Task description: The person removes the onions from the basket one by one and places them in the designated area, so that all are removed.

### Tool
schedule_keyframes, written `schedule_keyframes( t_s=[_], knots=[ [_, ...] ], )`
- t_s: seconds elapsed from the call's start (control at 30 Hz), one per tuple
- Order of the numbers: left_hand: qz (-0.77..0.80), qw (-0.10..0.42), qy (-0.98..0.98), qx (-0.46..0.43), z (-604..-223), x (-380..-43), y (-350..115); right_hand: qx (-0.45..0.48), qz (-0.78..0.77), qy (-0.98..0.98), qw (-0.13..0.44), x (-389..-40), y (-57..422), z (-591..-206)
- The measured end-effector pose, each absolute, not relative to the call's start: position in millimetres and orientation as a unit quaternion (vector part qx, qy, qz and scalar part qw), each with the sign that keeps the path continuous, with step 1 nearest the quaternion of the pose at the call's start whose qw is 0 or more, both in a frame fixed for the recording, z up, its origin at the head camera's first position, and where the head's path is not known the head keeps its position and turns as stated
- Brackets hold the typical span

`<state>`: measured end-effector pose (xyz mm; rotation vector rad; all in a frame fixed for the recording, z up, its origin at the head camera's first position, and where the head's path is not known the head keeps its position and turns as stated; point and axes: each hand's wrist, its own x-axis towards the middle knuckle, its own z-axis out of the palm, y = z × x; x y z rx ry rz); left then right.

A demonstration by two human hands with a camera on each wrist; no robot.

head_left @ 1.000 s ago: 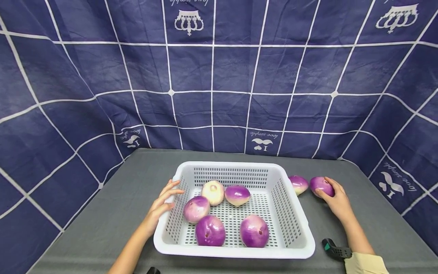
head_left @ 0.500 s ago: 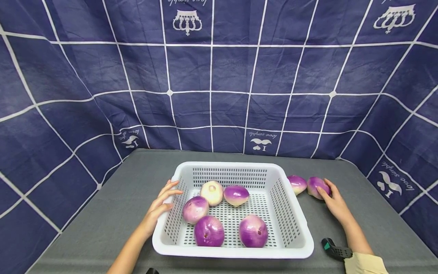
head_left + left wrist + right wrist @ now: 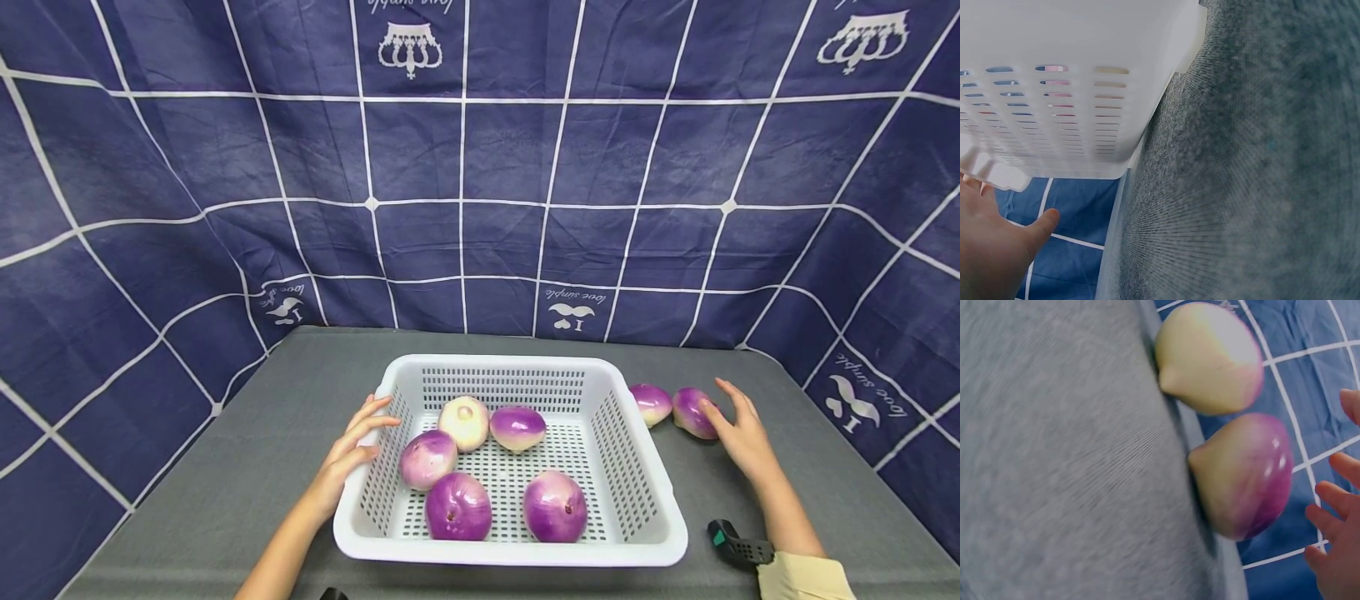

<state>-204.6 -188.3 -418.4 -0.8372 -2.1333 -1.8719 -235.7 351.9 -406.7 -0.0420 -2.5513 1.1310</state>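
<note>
One hand (image 3: 742, 435) — the right — spreads beside an onion (image 3: 691, 413).

Blue curtains (image 3: 510, 150) make this grey table (image 3: 292, 375) a booth

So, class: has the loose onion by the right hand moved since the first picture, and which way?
Yes, slightly: judged against the white basket in the head view, the onion by the right hand has shifted left, toward it.

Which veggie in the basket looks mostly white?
The back-left veggie, its pale, nubbed end facing the head camera; the other four veggies in the basket show plenty of purple.
</note>
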Motion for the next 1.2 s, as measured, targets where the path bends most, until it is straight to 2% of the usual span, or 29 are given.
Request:
schedule_keyframes(
  t_s=[0.27, 0.5, 0.63, 0.87, 1.2],
  knots=[
    [-0.631, 0.091, -0.717, -0.282, -418, -204, -188, 0.008, 0.422, -0.879, 0.223, -232, 338, -387],
    [-0.63, 0.088, -0.72, -0.278, -418, -204, -188, 0.074, 0.43, -0.855, 0.28, -227, 322, -370],
    [-0.626, 0.091, -0.725, -0.273, -418, -204, -189, 0.113, 0.444, -0.84, 0.291, -221, 309, -359],
    [-0.627, 0.088, -0.725, -0.27, -418, -205, -188, 0.196, 0.45, -0.827, 0.275, -212, 285, -343],
    [-0.625, 0.09, -0.726, -0.272, -418, -204, -188, 0.262, 0.443, -0.832, 0.207, -202, 258, -341]
  ],
)
